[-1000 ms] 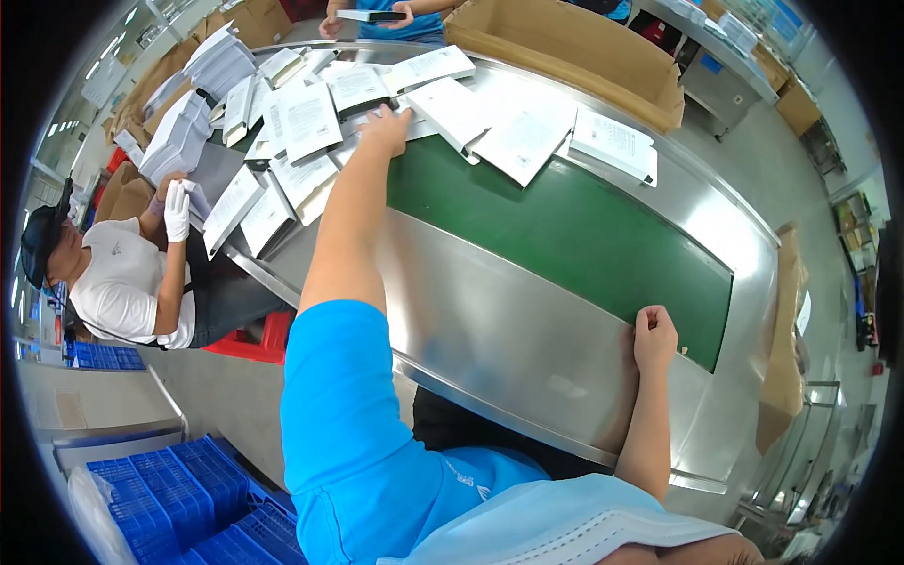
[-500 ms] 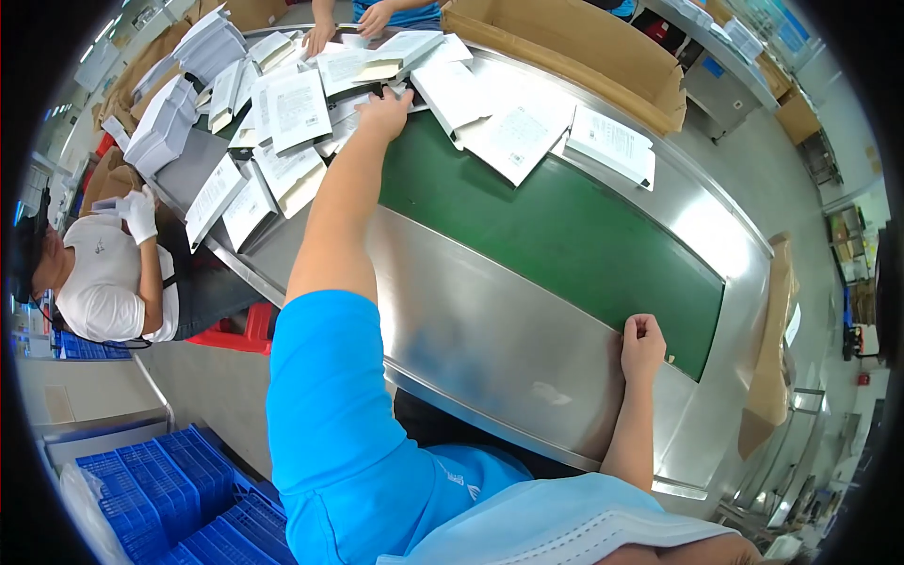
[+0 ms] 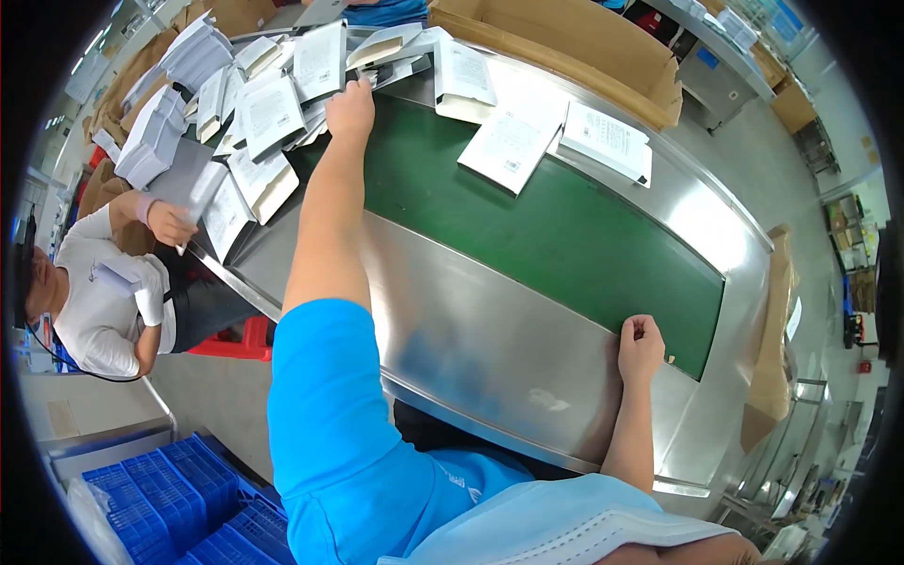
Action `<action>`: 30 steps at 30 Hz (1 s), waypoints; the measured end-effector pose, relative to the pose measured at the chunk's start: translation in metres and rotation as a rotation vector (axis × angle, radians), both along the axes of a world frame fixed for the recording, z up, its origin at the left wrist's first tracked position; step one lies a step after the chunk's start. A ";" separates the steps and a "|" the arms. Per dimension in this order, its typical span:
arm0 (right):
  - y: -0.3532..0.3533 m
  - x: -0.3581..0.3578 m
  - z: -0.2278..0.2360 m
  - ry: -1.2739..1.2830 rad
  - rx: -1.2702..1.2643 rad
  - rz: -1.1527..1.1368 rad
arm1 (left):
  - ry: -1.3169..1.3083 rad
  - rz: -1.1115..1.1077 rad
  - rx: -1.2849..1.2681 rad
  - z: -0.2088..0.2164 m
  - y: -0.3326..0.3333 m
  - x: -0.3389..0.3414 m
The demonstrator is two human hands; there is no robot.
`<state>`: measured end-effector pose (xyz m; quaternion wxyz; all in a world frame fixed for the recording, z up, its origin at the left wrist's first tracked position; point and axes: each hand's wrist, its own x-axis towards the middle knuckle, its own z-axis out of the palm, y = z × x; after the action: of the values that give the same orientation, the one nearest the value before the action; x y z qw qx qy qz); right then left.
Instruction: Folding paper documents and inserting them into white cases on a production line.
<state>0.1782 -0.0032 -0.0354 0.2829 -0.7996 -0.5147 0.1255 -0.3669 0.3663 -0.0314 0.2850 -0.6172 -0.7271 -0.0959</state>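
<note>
My left hand (image 3: 350,111) reaches across to the near edge of a pile of white book-like boxes (image 3: 273,113). Its fingers are curled beside an upright-turned white box (image 3: 320,61); what they grip is hidden. My right hand (image 3: 642,348) rests loosely closed at the near right edge of the green belt (image 3: 499,221), with nothing visible in it. Farther right on the belt lie a white box with its end flap showing (image 3: 464,75), another tilted white box (image 3: 513,146) and a third (image 3: 605,141) at the far rim.
A long open cardboard carton (image 3: 565,52) stands beyond the metal table (image 3: 471,330). A person in a white shirt (image 3: 104,301) at left holds a hand by a box. Blue crates (image 3: 169,490) are at lower left, white box stacks (image 3: 155,137) at far left.
My left hand has shifted slightly left. A box near the belt's far side has turned and separated from its neighbour. The co-worker at left now reaches toward the boxes. My right hand stays put.
</note>
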 end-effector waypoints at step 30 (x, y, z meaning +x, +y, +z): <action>-0.011 0.070 -0.015 1.248 0.260 0.007 | -0.283 -1.259 -0.129 0.020 -0.435 0.293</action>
<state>0.2487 -0.0140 -0.0506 0.6240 -0.5332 -0.2666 0.5053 -0.0742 -0.0690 -0.0117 0.0379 -0.9227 -0.2608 -0.2813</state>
